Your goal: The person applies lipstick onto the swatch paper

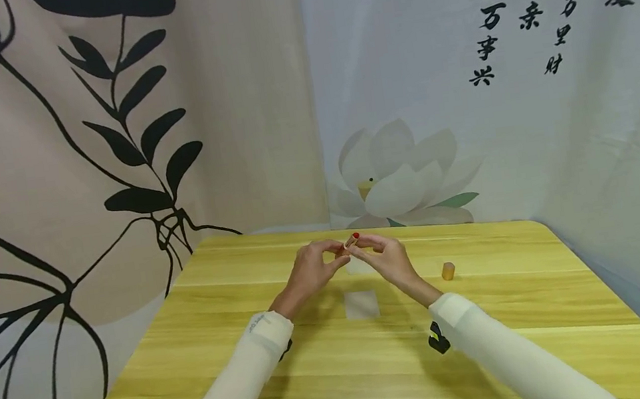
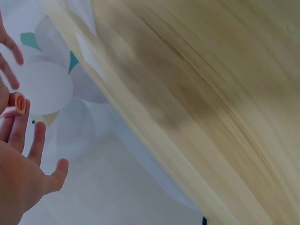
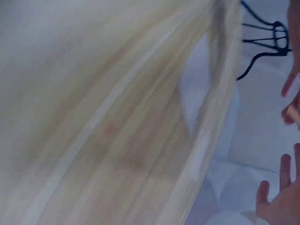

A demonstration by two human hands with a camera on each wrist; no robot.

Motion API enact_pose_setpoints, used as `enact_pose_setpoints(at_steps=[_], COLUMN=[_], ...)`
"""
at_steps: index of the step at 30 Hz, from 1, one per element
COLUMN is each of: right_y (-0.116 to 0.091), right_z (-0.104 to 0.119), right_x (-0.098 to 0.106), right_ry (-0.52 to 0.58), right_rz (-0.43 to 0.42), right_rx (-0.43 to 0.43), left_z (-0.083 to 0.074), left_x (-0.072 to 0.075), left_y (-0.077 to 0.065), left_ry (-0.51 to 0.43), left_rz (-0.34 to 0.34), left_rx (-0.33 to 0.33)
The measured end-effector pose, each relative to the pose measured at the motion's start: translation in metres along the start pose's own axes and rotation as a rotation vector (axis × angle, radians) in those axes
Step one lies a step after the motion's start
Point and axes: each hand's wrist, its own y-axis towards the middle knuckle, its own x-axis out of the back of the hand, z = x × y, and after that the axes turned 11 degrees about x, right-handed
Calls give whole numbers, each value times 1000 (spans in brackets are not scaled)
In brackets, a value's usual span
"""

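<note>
A small lipstick point(image 1: 352, 240) with a red tip and a light tan tube is held up over the far part of the table. My left hand point(image 1: 312, 269) pinches its lower end between fingertips and thumb. From the other side, my right hand point(image 1: 387, 261) pinches the tube near the red tip. One end of the tube point(image 2: 19, 103) faces the left wrist view, showing reddish-orange inside a tan rim. In the right wrist view only a bit of the tube point(image 3: 293, 114) shows at the right edge. Several fingers of both hands spread away from it.
A short orange-brown cylinder point(image 1: 448, 271) stands on the wooden table point(image 1: 344, 385), right of the right hand. Two pale square sheets lie on the table, a nearer sheet point(image 1: 361, 304) and a farther sheet point(image 1: 359, 264) partly behind the hands. Printed curtains point(image 1: 252, 100) hang behind the table.
</note>
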Motion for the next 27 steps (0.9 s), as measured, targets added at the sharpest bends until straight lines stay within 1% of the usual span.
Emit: enact_pose_setpoints(at_steps=[3,6,9,11,13,16,18,21,23,25,27], right_y=[4,7,6,4,-1,-7,-9,-8,-6,-4,-1], right_z=[-11,-26,-39,-47,-52,-60,-65,-75,-81,-86,-86], right_x=[8,17,24,27,30,32,30,25,21,17,15], right_ry=[-88,-157,-243,-307,-355,-376,-371,-386,-420,-460,-488], right_rz=[67,124,191,258,328,407,430,438,438,451,473], right_rx=[71,100,80,51,18,-18,-21,42,100,138,131], left_z=[3,6,7,9,13,20,25,31,34,35,36], left_x=[5,9,9,8,5,-1,-5,-9,-12,-15,-19], left_y=[7,15,21,23,24,25,26,29,31,33,36], left_ry=[17,38,47,56,73,109,124,138,170,208,244], left_rz=[-4,-8,-20,-21,-1,33,51,58,55,54,60], left_rx=[0,-17,-13,4,32,61,74,93,106,115,124])
